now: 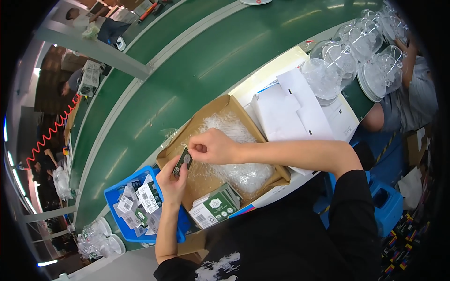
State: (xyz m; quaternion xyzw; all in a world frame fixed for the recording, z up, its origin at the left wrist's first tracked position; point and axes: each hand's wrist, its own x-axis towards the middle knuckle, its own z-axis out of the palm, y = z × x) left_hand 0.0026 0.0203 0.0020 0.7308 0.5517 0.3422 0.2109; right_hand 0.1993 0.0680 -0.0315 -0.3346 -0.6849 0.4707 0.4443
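black sleeves fill the lower right of the frame, and from them both forearms reach up to the middle. left hand (pixel 171 180) grips a small dark card (pixel 182 161), thumb and fingers around its lower end, holding it upright over the open cardboard box (pixel 174 151). right hand (pixel 211 146) comes across from the right, fingertips pinched shut at the card's top edge, on something too small to make out, maybe a thin clear film. both hands hover at centre frame, just above the box, likely so that anything dropped lands inside. crinkly clear plastic bags (pixel 241 171) fill that box, glossy and soft. a neat stack of green and white cards (pixel 216 206) leans at its lower corner, within easy reach. lower left, a blue plastic tray (pixel 112 192) holds loose printed cards, scattered flat. beyond, the green surface (pixel 197 65) runs smooth and matte. upper right, clear plastic domes (pixel 356 51) sit nested in stacks beside white paper sheets (pixel 290 107).
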